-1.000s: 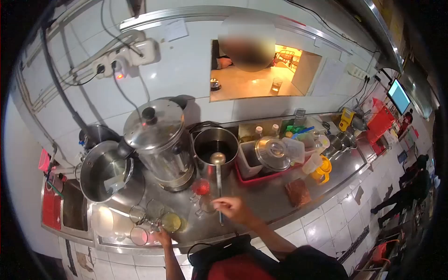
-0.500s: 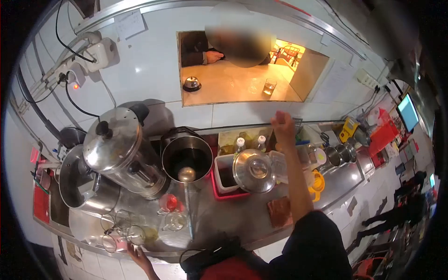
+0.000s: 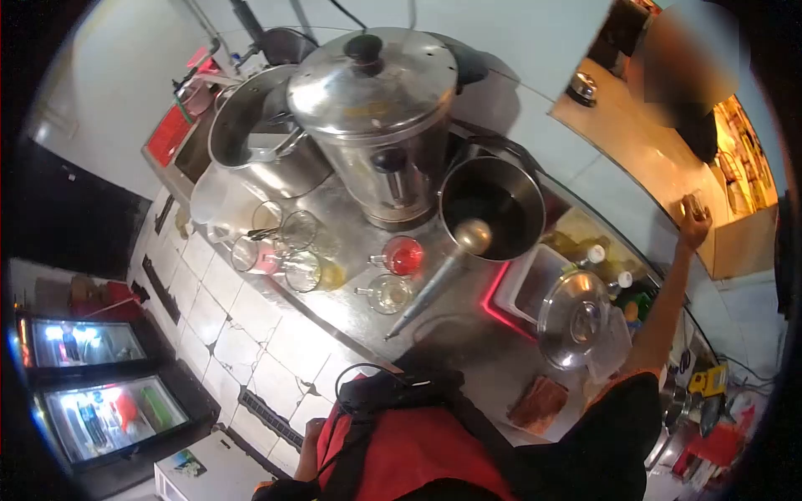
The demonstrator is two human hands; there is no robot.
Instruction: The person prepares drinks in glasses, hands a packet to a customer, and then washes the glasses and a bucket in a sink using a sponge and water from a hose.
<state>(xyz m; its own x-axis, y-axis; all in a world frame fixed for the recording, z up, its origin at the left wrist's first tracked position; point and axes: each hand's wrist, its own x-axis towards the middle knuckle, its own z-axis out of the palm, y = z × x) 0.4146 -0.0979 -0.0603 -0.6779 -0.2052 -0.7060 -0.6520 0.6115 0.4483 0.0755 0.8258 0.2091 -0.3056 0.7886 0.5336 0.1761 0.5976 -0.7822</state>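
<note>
My right arm stretches across the counter to the serving window, where my right hand (image 3: 694,227) is closed around a small drinking glass (image 3: 692,203). My left hand (image 3: 311,436) hangs low beside my red apron (image 3: 393,442); its fingers are mostly hidden. On the steel counter (image 3: 351,196) stand a glass mug of red drink (image 3: 407,255) and a clear glass mug (image 3: 390,294). More clear glass mugs (image 3: 302,272) cluster to the left. A ladle (image 3: 473,237) rests with its bowl at the rim of a dark-filled pot (image 3: 535,225), its handle slanting toward me.
A large steel urn (image 3: 368,96) and a wide pot (image 3: 288,175) stand at the back left. Near my right arm are a steel lid (image 3: 575,319), bottles (image 3: 595,255) and a brownish-red packet (image 3: 539,402). Beyond the window sits a person, with a bell (image 3: 582,88) nearby.
The view has swung left. My right hand has gone from above the counter through the window onto the glass. My left hand has moved from near the mugs to my side.
</note>
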